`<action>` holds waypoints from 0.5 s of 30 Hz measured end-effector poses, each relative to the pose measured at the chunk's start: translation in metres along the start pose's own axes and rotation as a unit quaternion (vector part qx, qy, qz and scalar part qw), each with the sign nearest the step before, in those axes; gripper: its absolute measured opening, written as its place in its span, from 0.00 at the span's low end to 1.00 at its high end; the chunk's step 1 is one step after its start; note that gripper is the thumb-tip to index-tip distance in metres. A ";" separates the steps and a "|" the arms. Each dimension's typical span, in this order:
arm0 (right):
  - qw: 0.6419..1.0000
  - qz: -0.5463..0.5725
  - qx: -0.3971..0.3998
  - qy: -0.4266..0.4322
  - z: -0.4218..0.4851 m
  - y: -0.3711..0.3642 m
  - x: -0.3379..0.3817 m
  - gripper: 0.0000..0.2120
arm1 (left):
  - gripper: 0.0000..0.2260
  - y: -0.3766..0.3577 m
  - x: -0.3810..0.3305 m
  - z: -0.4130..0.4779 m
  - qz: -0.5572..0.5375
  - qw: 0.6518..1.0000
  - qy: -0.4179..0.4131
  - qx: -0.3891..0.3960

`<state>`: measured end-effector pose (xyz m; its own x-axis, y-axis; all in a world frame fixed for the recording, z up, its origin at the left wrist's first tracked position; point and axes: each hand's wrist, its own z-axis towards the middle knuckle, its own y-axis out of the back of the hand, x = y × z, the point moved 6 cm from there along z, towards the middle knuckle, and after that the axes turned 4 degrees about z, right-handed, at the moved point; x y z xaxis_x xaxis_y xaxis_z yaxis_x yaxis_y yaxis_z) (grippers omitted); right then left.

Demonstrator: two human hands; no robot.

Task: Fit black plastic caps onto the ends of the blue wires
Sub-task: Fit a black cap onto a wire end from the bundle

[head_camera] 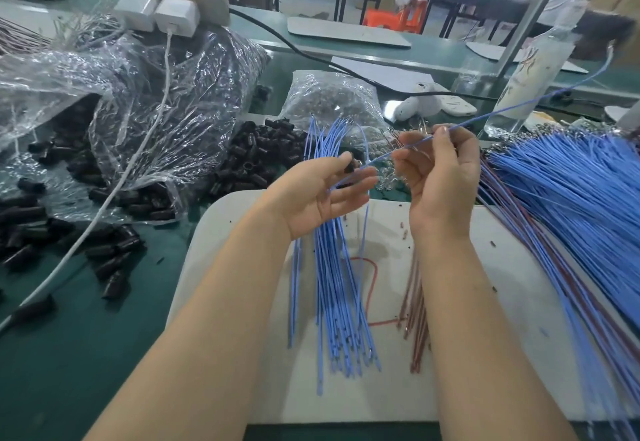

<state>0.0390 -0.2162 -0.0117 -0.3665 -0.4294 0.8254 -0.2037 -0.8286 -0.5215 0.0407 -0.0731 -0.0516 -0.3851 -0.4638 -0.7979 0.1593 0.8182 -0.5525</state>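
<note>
Rightward, a heap of blue wires (561,177) fans across the bench (69,354). Your left hand (311,194) grips a hanging bundle (336,284) and pinches a black cap (348,166) at thumb and forefinger. Your right hand (440,177) pinches one blue wire (502,111), slanting down-left toward that cap; its tip seems to reach it, though blur hides the join.

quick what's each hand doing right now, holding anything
Left hand: pinches a small black plastic cap, bundle of thin blue wires passing behind its fingers.
Right hand: pinches a single long blue wire.
</note>
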 end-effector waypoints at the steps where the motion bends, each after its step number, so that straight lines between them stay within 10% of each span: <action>1: 1.000 0.005 -0.002 0.000 0.000 0.000 -0.001 0.06 | 0.06 0.000 0.000 -0.001 0.011 1.000 0.001 -0.005; 11: 0.974 -0.207 0.080 -0.033 -0.006 -0.014 -0.024 0.08 | 0.03 0.008 -0.009 0.000 0.096 0.984 -0.098 -0.112; 15: 0.991 -0.133 -0.031 -0.010 0.003 0.003 -0.016 0.08 | 0.03 0.017 -0.030 -0.011 0.349 0.860 -0.276 -0.249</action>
<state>0.0468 -0.2133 -0.0259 -0.2733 -0.2063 0.9395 -0.3468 -0.8899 -0.2963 0.0445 -0.0420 -0.0342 0.1586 0.2204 -0.9624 -0.2857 0.9433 0.1689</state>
